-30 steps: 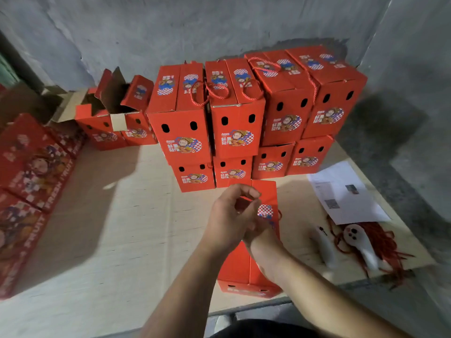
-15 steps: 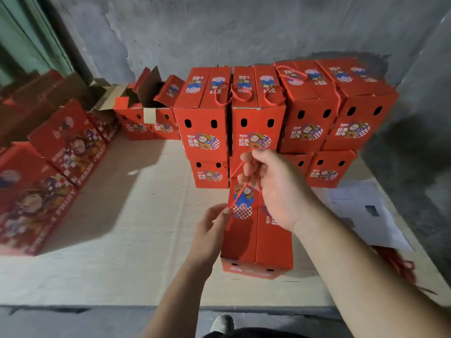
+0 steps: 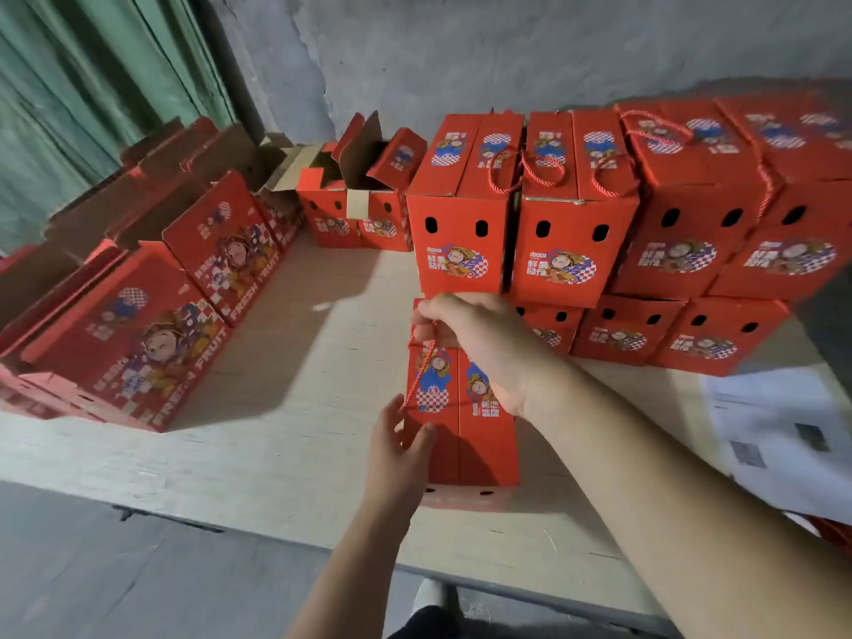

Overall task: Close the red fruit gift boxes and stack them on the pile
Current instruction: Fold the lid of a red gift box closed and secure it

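Box in hand: red gift box (image 3: 461, 426), top flaps shut, standing on the desk (image 3: 286, 408) near its front edge, just at 6 o'clock of the pile.
Change: a second ago both hands worked at the top flaps, box further toward 3 o'clock of the view; now the flaps lie flat with the seam running down the middle, and the rope handle (image 3: 422, 371) is drawn up out of the lid. Closing looks done; the lift onto the pile seems next.
Right hand: right hand (image 3: 479, 348) curled round the rope handle at the box's far end, rope taut from the fist down to the lid.
Left hand: left hand (image 3: 396, 449) at the box's 9 o'clock side, thumb on the top edge, fingers down the side panel, steadying it.
Look of box: glossy red card, cartoon print and blue-white chequer on both flaps, dark vent holes on the near end face; picture blurred, print not readable.
Pile: stacked closed boxes (image 3: 576, 232) at 12 to 2 o'clock, two tiers against the wall, rope handles lying on top.
Open boxes: open boxes (image 3: 355, 196) at 11 o'clock, flaps up.
Flat stock: unfolded cartons (image 3: 138, 334) at 9 o'clock.
Paper: white sheet (image 3: 779, 435) at 3 o'clock.
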The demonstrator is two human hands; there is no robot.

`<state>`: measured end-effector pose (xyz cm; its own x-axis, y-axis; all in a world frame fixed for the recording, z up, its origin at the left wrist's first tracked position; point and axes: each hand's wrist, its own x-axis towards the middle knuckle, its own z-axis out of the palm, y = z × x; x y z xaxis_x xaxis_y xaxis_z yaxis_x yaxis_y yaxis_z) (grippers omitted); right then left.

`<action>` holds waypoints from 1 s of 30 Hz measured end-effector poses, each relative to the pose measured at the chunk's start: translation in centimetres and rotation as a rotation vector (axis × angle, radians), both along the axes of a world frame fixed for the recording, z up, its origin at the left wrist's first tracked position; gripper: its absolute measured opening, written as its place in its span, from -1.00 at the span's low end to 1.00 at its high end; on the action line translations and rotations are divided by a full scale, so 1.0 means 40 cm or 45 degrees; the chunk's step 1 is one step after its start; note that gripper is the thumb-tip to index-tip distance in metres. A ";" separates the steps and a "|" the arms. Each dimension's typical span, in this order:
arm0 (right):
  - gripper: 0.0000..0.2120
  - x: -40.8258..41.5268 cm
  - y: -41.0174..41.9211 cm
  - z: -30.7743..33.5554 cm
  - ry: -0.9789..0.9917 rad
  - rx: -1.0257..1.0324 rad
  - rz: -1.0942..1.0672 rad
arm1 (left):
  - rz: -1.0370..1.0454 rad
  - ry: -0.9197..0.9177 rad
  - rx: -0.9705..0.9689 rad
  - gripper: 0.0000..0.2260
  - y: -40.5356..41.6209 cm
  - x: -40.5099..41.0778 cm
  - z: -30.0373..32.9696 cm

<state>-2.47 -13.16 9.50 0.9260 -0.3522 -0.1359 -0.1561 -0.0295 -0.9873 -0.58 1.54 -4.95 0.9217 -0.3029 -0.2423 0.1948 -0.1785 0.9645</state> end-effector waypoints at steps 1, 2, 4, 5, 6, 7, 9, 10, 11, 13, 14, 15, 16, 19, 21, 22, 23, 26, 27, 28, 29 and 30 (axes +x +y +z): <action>-0.61 0.006 0.013 -0.028 0.068 -0.078 0.039 | 0.017 0.027 0.034 -0.53 0.012 0.008 -0.022; -0.62 0.013 0.025 -0.061 0.105 -0.166 0.088 | 0.032 0.051 0.040 -0.55 0.025 0.016 -0.046; -0.68 0.026 0.037 -0.136 0.078 -0.292 0.078 | 0.023 0.127 -0.011 -0.59 0.049 0.035 -0.086; -0.66 0.028 0.033 -0.176 0.071 -0.360 0.004 | -0.007 0.153 -0.036 -0.61 0.056 0.043 -0.094; -0.52 0.022 0.029 -0.216 0.130 -0.462 -0.095 | -0.042 0.159 -0.047 -0.60 0.060 0.052 -0.097; -0.34 0.014 0.028 -0.259 0.254 -0.545 -0.166 | -0.071 0.145 -0.042 -0.55 0.061 0.062 -0.098; -0.08 -0.006 0.047 -0.342 0.544 -0.496 -0.200 | -0.125 0.102 -0.046 -0.43 0.059 0.077 -0.106; -0.01 -0.010 0.066 -0.379 0.610 -0.485 -0.221 | -0.141 0.094 -0.055 -0.37 0.063 0.082 -0.116; 0.03 -0.005 0.089 -0.408 0.625 -0.542 -0.263 | -0.137 0.107 -0.070 -0.33 0.072 0.090 -0.127; 0.04 0.026 0.129 -0.431 0.592 -0.695 -0.299 | -0.130 0.143 -0.095 -0.32 0.109 0.120 -0.144; 0.02 0.048 0.144 -0.430 0.562 -0.736 -0.299 | -0.135 0.155 -0.097 -0.33 0.130 0.143 -0.148; 0.00 0.074 0.157 -0.429 0.535 -0.750 -0.296 | -0.137 0.167 -0.096 -0.34 0.150 0.172 -0.152; -0.03 0.104 0.171 -0.427 0.517 -0.730 -0.299 | -0.132 0.181 -0.098 -0.34 0.168 0.206 -0.153; -0.11 0.222 0.218 -0.429 0.468 -0.638 -0.368 | -0.148 0.173 -0.071 -0.39 0.191 0.337 -0.137; -0.14 0.310 0.228 -0.431 0.482 -0.663 -0.429 | -0.198 0.152 -0.089 -0.42 0.183 0.435 -0.126; -0.15 0.351 0.222 -0.431 0.511 -0.685 -0.461 | -0.234 0.145 -0.100 -0.42 0.174 0.481 -0.123; -0.16 0.388 0.212 -0.432 0.539 -0.706 -0.489 | -0.270 0.133 -0.109 -0.43 0.162 0.522 -0.119; -0.19 0.481 0.170 -0.428 0.582 -0.763 -0.563 | -0.370 0.114 -0.142 -0.47 0.111 0.622 -0.109; -0.19 0.509 0.156 -0.422 0.593 -0.800 -0.591 | -0.399 0.106 -0.153 -0.50 0.091 0.649 -0.109; -0.21 0.536 0.143 -0.414 0.595 -0.870 -0.625 | -0.421 0.086 -0.162 -0.54 0.072 0.676 -0.110; -0.23 0.560 0.134 -0.407 0.585 -0.985 -0.662 | -0.433 0.056 -0.164 -0.60 0.052 0.702 -0.112; -0.26 0.579 0.129 -0.402 0.566 -1.127 -0.693 | -0.437 0.030 -0.162 -0.65 0.032 0.728 -0.115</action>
